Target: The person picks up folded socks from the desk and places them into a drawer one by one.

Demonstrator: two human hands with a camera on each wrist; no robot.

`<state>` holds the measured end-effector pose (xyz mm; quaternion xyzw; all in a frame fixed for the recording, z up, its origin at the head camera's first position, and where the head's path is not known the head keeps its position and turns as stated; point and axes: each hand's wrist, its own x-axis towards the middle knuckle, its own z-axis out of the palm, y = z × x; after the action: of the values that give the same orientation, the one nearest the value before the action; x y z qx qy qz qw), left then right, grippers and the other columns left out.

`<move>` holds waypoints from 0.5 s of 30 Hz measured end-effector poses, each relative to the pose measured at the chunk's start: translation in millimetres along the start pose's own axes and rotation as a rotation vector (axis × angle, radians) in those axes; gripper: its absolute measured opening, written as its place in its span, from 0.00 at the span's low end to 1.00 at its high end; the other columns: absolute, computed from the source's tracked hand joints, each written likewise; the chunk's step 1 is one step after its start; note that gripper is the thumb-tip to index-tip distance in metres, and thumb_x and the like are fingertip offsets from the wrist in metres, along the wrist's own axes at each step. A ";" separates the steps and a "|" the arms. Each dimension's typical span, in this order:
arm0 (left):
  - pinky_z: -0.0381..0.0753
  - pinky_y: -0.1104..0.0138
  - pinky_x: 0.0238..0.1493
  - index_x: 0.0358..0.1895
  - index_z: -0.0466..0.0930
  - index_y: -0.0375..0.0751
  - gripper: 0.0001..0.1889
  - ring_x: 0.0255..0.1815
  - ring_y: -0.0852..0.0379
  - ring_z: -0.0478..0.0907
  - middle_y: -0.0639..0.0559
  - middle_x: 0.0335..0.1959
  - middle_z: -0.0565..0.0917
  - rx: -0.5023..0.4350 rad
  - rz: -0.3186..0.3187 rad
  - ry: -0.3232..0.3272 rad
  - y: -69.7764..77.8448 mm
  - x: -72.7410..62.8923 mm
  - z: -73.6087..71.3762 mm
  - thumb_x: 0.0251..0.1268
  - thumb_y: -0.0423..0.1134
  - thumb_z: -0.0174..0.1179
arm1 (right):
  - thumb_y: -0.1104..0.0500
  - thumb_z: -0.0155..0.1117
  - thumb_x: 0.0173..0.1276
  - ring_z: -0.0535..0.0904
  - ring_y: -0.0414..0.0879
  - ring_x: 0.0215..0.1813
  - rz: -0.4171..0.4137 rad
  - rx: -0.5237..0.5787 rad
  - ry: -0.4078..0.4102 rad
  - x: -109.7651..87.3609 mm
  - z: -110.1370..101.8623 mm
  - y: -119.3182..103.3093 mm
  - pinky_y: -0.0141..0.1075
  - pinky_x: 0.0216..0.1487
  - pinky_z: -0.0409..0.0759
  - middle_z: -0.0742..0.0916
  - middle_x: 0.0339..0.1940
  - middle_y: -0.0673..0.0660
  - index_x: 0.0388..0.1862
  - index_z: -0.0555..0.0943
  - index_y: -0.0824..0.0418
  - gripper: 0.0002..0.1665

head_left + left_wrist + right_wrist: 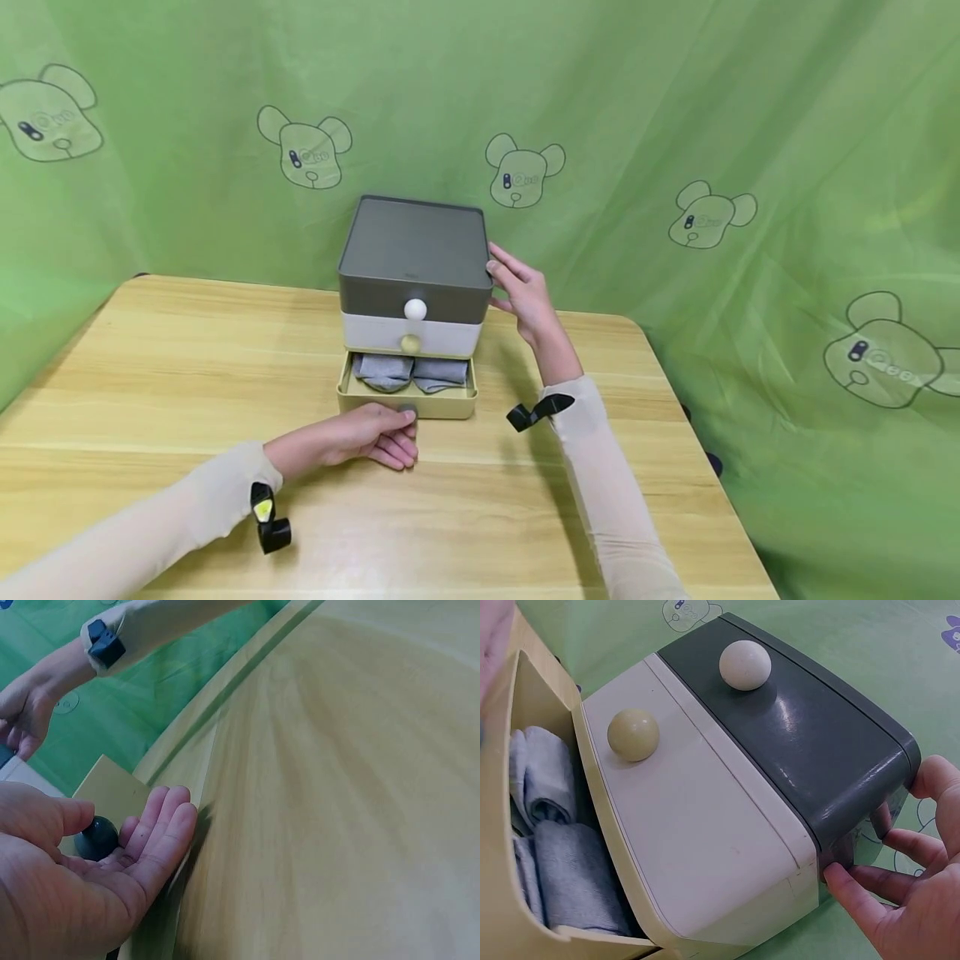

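Observation:
A small chest of drawers stands on the table, with a dark grey top tier, a white middle tier and a yellow bottom drawer. That bottom drawer is pulled out, and folded grey socks lie inside it. My left hand pinches the round dark knob on its front between thumb and index finger; the other fingers extend below. My right hand touches the chest's right side with spread fingers, its thumb at the upper dark edge.
A white knob sticks out from the dark tier and a yellowish knob from the white one. The wooden table reaches back to a green curtain with bear-like drawings. Each sleeve carries a black wrist camera.

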<state>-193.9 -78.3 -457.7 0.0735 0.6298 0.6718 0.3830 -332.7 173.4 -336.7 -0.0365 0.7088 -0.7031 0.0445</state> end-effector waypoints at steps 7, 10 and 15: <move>0.90 0.65 0.43 0.47 0.74 0.31 0.17 0.34 0.58 0.88 0.47 0.34 0.88 -0.008 0.014 0.013 1.9 8.8 -8.0 0.84 0.44 0.46 | 0.53 0.63 0.74 0.80 0.49 0.63 0.002 -0.005 0.000 0.9 0.7 -1.4 0.49 0.64 0.83 0.77 0.74 0.56 0.73 0.74 0.45 0.29; 0.90 0.65 0.43 0.47 0.74 0.31 0.17 0.34 0.58 0.88 0.47 0.34 0.88 -0.004 0.012 0.018 1.8 11.2 -9.5 0.84 0.44 0.46 | 0.54 0.63 0.74 0.80 0.50 0.64 0.004 -0.007 0.002 1.1 0.2 -0.6 0.49 0.64 0.83 0.76 0.74 0.56 0.73 0.74 0.45 0.29; 0.90 0.65 0.43 0.46 0.75 0.31 0.17 0.33 0.58 0.87 0.47 0.33 0.87 0.004 0.007 0.033 3.6 13.8 -9.9 0.84 0.44 0.46 | 0.54 0.63 0.74 0.80 0.49 0.63 0.001 -0.008 0.006 2.5 -0.4 1.3 0.49 0.65 0.82 0.77 0.74 0.56 0.72 0.75 0.44 0.28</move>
<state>-210.8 -77.4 -461.6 0.0650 0.6371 0.6730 0.3701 -335.2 173.6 -338.0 -0.0342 0.7116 -0.7005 0.0424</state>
